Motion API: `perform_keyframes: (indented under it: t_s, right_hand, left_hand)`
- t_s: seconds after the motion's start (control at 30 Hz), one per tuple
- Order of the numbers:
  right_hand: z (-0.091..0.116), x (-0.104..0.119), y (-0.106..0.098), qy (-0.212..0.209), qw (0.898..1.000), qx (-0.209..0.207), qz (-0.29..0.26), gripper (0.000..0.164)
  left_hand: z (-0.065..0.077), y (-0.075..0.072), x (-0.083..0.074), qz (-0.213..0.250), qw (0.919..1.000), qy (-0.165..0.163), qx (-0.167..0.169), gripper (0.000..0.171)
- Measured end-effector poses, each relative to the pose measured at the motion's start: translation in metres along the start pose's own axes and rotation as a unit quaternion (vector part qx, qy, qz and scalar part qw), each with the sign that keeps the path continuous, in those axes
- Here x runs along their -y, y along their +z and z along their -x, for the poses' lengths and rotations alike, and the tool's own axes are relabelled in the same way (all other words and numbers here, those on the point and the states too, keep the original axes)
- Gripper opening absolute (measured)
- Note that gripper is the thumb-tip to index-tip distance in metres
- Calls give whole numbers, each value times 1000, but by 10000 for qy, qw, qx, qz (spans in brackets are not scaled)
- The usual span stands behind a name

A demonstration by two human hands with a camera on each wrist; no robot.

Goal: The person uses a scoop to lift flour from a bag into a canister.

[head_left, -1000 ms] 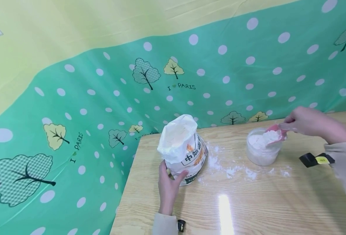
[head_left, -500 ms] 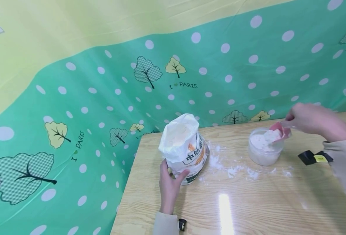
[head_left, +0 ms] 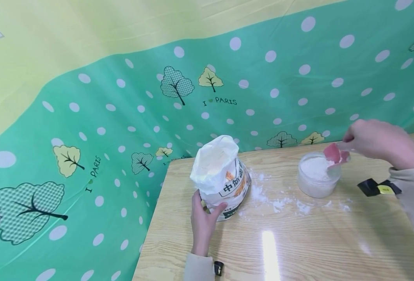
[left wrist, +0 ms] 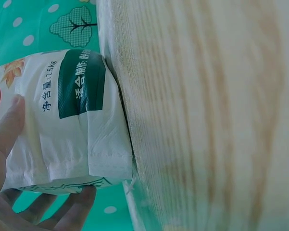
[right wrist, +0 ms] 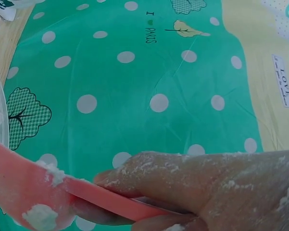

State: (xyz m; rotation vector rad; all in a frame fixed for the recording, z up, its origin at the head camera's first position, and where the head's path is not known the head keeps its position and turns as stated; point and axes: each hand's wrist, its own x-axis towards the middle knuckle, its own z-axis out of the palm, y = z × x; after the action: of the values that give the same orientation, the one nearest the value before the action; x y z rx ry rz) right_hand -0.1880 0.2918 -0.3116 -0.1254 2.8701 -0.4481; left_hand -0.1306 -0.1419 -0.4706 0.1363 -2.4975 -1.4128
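In the head view, a white flour bag [head_left: 237, 186] stands on the table with its top folded open and flour [head_left: 216, 160] visible inside. My left hand [head_left: 202, 224] grips the bag's lower part, thumb on the printed front and fingers round the side, as the left wrist view also shows. Over on the right, my right hand [head_left: 379, 140] holds a pink scoop [head_left: 333, 153] by its handle, tilted above a clear round jar [head_left: 318, 188] holding white flour. Clumps of flour cling to the scoop [right wrist: 19, 187] in the right wrist view, and the hand is dusted white.
Spilled flour [head_left: 278, 205] lies on the wooden table [head_left: 242, 249] between bag and jar. A green and yellow patterned curtain [head_left: 256, 82] hangs along the table's back and left edges. A black strap piece [head_left: 379, 188] hangs beside the right sleeve.
The pink scoop has tipped further over, and the heap of flour in it has dropped into the jar. My right hand has risen slightly. My left hand still holds the bag.
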Motion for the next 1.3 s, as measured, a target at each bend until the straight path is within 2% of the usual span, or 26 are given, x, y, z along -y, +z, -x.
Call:
perform_keyframes:
  t_s: [0.53, 1.0, 1.2, 1.3]
  right_hand:
    - [1, -7, 2, 2, 9997, -247, -34, 22]
    - [7, -2, 0, -9, 9995, -316, -13, 23]
    - [11, 0, 0, -143, 9994, -312, -97, 26]
    - [12, 1, 2, -252, 9986, -370, -272, 28]
  left_hand:
    - [1, 1, -1, -18, 10000, -48, 9, 88]
    - [2, 1, 1, -21, 9998, -167, 69, 88]
    - [1, 0, 1, -74, 10000, -50, 6, 87]
    - [1, 0, 0, -100, 9999, -100, 3, 88]
